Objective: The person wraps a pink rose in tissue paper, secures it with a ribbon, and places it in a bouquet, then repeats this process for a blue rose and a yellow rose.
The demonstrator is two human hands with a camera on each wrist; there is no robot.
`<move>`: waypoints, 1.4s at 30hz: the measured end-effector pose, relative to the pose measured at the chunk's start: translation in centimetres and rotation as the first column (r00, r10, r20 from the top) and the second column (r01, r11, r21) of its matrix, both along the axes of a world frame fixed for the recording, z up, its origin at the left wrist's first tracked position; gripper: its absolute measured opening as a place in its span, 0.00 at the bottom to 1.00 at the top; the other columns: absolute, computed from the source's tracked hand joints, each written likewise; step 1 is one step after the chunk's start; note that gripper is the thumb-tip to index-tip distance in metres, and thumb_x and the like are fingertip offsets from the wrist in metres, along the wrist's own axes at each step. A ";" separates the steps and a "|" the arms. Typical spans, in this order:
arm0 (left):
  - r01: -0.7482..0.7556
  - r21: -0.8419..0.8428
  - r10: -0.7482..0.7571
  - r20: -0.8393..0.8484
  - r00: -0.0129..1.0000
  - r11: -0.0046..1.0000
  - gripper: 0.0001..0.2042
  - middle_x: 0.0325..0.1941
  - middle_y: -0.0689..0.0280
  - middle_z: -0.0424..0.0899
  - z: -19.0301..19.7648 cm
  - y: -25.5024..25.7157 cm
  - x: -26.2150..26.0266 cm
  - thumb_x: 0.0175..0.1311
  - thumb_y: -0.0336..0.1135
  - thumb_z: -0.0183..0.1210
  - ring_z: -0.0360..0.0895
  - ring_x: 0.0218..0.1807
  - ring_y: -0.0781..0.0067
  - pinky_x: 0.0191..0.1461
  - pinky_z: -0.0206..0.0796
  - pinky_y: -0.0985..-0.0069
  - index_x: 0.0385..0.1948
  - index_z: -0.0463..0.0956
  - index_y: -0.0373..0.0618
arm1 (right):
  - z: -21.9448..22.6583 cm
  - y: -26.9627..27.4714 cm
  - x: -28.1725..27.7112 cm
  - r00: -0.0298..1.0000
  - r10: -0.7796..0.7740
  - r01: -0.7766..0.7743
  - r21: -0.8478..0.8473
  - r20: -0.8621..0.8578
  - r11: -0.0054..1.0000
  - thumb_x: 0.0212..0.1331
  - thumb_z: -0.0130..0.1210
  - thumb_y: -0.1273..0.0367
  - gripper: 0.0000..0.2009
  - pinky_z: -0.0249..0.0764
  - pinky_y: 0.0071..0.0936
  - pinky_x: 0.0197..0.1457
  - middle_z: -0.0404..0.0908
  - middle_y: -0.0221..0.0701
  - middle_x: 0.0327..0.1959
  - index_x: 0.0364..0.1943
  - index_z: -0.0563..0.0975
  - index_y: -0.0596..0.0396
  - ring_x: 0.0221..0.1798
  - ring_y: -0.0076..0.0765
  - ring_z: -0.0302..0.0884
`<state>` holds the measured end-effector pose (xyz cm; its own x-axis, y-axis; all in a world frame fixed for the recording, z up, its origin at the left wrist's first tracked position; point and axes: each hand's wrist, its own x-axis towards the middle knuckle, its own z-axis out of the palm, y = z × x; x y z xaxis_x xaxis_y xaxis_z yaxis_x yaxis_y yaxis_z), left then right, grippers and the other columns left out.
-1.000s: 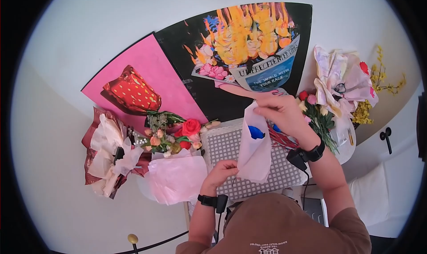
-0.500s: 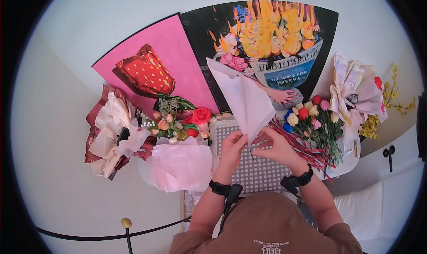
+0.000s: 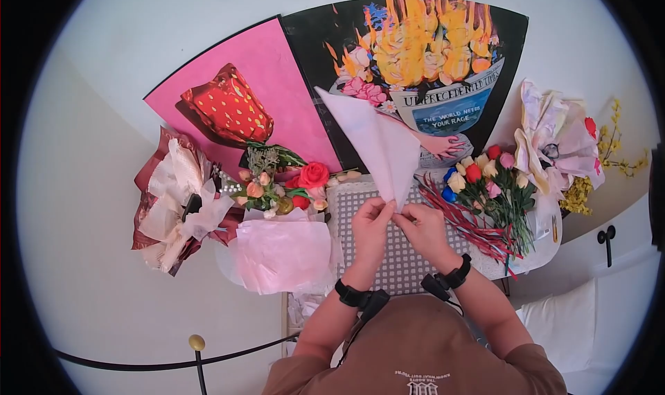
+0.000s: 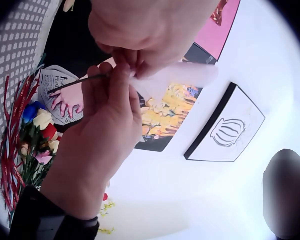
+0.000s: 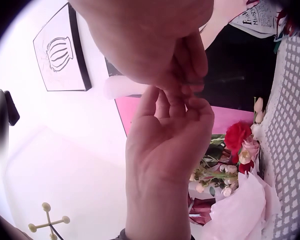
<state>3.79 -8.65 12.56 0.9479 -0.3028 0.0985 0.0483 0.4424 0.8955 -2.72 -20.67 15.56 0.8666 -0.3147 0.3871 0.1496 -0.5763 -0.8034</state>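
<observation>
A pale pink sheet of wrapping paper (image 3: 379, 142), rolled into a cone, stands tilted with its wide end up and away in the head view. My left hand (image 3: 371, 227) pinches its narrow lower end. Right beside it, my right hand (image 3: 424, 230) pinches the same gathered base, fingertips meeting those of the left. In the left wrist view a thin dark stem (image 4: 85, 80) sticks out from the base across the right hand's fingers. The flower's head is hidden inside the paper.
Below the hands is a grey checked cloth (image 3: 395, 270). To the left lie pink paper sheets (image 3: 282, 256), flowers (image 3: 312, 177) and a wrapped bouquet (image 3: 173, 215). At right are red ribbons (image 3: 471, 229), loose roses (image 3: 495, 191) and another bouquet (image 3: 554, 135). Posters (image 3: 312, 63) stand behind.
The paper was closed round a blue flower into a cone and swung upright. My right hand came down from the paper's top to its base, where both hands now meet.
</observation>
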 end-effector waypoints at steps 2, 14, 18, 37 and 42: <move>0.110 -0.004 -0.110 -0.082 0.991 0.994 0.08 0.39 0.66 0.85 0.8 0.5 0.4 0.67 0.28 0.62 0.78 0.39 0.81 0.44 0.70 0.81 0.45 0.79 0.37 | 0.0 -0.2 -0.1 1.000 0.017 -0.017 0.021 -0.010 1.000 0.56 0.66 0.71 0.06 0.75 0.24 0.30 0.85 0.36 0.24 0.29 0.82 0.61 0.26 0.24 0.82; 0.681 -0.172 -0.696 -0.044 0.716 0.712 0.15 0.44 0.61 0.86 -0.4 4.4 3.9 0.63 0.29 0.64 0.82 0.46 0.70 0.50 0.75 0.70 0.50 0.78 0.33 | 0.5 -0.7 -1.1 0.874 0.478 -0.326 0.626 -0.085 0.708 0.62 0.62 0.71 0.07 0.77 0.21 0.37 0.86 0.30 0.27 0.30 0.84 0.62 0.31 0.20 0.81; 0.626 -0.152 -0.638 -0.048 0.768 0.765 0.15 0.45 0.59 0.86 -1.1 4.5 2.8 0.62 0.29 0.65 0.83 0.46 0.67 0.54 0.74 0.68 0.49 0.80 0.34 | 2.1 -4.4 -1.0 0.777 0.622 -0.461 0.587 -0.095 0.666 0.61 0.63 0.70 0.07 0.78 0.24 0.45 0.87 0.31 0.34 0.39 0.84 0.61 0.39 0.23 0.83; 0.309 0.454 -0.359 0.026 0.933 0.835 0.04 0.31 0.65 0.84 -2.0 3.2 1.2 0.60 0.21 0.64 0.81 0.34 0.77 0.41 0.73 0.79 0.32 0.78 0.39 | 5.6 -5.7 1.1 0.993 0.090 -0.082 0.100 -0.075 0.992 0.57 0.56 0.72 0.12 0.76 0.30 0.36 0.84 0.44 0.30 0.43 0.80 0.64 0.30 0.34 0.85; 0.472 0.265 -0.453 -0.132 0.881 0.841 0.07 0.32 0.67 0.84 -2.2 3.6 1.4 0.58 0.21 0.65 0.80 0.35 0.78 0.42 0.73 0.80 0.37 0.82 0.36 | 7.7 -6.2 0.2 0.971 0.148 -0.129 0.112 -0.187 0.985 0.61 0.55 0.71 0.13 0.76 0.27 0.37 0.85 0.42 0.31 0.47 0.80 0.63 0.32 0.30 0.85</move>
